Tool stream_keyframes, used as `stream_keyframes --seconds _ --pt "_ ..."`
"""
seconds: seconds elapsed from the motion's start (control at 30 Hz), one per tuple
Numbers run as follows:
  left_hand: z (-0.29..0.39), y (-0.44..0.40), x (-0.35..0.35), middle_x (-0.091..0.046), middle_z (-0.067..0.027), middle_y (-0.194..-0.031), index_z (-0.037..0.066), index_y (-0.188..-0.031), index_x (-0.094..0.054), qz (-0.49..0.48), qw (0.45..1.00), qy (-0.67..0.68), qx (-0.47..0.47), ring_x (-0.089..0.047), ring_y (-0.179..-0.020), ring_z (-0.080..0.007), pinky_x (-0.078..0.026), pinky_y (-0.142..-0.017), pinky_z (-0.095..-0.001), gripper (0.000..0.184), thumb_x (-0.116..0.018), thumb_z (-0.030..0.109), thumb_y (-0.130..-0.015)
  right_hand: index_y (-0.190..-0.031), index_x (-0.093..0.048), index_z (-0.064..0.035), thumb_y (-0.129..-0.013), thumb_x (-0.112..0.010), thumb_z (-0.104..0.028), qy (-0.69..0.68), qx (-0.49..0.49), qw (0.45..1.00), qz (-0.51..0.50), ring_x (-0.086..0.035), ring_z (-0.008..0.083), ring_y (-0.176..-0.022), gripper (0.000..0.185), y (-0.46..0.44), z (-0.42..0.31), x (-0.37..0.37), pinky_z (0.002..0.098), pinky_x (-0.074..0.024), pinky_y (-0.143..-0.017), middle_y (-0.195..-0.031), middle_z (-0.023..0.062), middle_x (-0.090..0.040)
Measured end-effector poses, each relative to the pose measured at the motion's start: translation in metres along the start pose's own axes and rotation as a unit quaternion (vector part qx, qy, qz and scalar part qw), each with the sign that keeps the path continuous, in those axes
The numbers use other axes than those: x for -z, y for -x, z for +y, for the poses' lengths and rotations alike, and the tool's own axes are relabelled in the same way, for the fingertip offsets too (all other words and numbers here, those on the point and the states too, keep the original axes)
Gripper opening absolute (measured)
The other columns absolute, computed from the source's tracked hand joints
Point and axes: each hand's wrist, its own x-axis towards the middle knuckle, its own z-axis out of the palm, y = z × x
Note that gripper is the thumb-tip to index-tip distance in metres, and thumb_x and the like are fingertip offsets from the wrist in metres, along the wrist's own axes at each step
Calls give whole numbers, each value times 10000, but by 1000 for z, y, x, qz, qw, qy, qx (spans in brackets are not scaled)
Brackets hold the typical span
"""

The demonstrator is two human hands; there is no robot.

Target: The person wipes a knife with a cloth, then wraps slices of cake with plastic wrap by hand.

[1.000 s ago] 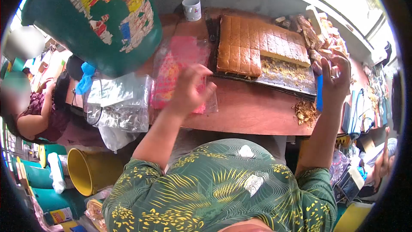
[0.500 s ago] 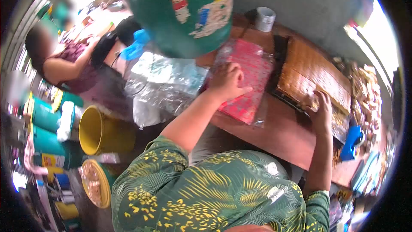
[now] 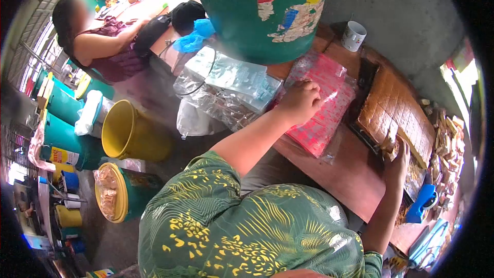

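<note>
My left hand (image 3: 302,102) rests on a stack of pink-and-red printed plastic bags (image 3: 321,118), its fingers curled together; what they pinch, if anything, is too small to make out. At the near edge of a brown sheet cake (image 3: 399,105) cut into rectangles, my right hand (image 3: 396,158) has its fingers closed on a piece of cake (image 3: 389,143). The cake sits on a dark tray (image 3: 366,85), whose crumb-covered part shows beside my right hand. A blue tape dispenser (image 3: 421,204) lies close to that hand.
A large green bucket (image 3: 260,15) and a white mug (image 3: 354,36) stand behind the bags. Clear plastic packaging (image 3: 226,90) lies to the left. Wrapped pieces (image 3: 446,159) are piled at the right. Another person (image 3: 103,46) sits at the far left, near a yellow bucket (image 3: 131,131).
The view has swung left. My right hand has come down from beyond the tray's right side to the cake's near edge and closed. My left hand has moved onto the pink bags, its fingers now curled.
</note>
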Motion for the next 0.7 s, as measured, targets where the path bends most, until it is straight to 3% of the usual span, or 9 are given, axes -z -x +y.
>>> stream_keyframes --seconds 0.13,0.23,0.37,0.47,0.57,0.7 --pt "5 -1 8 -684 -118 -1111 53 -842 -743 1 1000 -4 3 -623 -1106 -318 -458 -1022 -438 237 -754 288 -869 -1425 -525 -90 -807 -697 44 63 -2 997 33 -544 385 -1257 655 5 19 -3 456 -423 -1101 -1312 186 -579" --pt "10 -2 11 -681 -121 -1113 51 -816 -735 -6 1000 -4 -3 -622 -1105 -325 -463 -1018 -439 243 -761 287 -865 -1381 -547 -88 -768 -683 43 -56 -67 996 -23 -577 403 -1155 642 10 32 -8 485 -459 -1030 -1208 208 -613" --pt "5 -2 8 -669 -117 -1136 57 -785 -721 -28 999 15 4 -617 -1112 -331 -451 -1049 -439 262 -778 303 -853 -1384 -535 -86 -811 -674 11 -110 -115 986 -55 -597 420 -1108 598 5 5 4 494 -479 -986 -1165 224 -634" --pt "8 -2 8 -672 -136 -1055 64 -726 -664 16 999 -5 -35 -646 -1005 -319 -518 -890 -431 299 -808 306 -827 -1357 -544 -95 -846 -682 -31 -29 -131 991 -18 -599 446 -1136 533 -5 10 -9 510 -483 -974 -1213 242 -648" --pt "22 -6 24 -658 -108 -1151 68 -821 -681 -85 995 -25 34 -606 -1145 -326 -428 -1093 -451 279 -796 322 -832 -1328 -554 -105 -868 -696 -60 -18 -120 993 -5 -604 453 -1135 484 -8 -9 3 526 -487 -955 -1205 236 -666" --pt "11 -4 12 -667 -109 -1155 68 -846 -672 -29 999 -32 -18 -614 -1140 -321 -451 -1063 -449 254 -767 303 -865 -1324 -552 -105 -873 -701 -56 16 -121 992 -17 -616 451 -1091 478 -9 -2 2 525 -493 -931 -1157 231 -675"
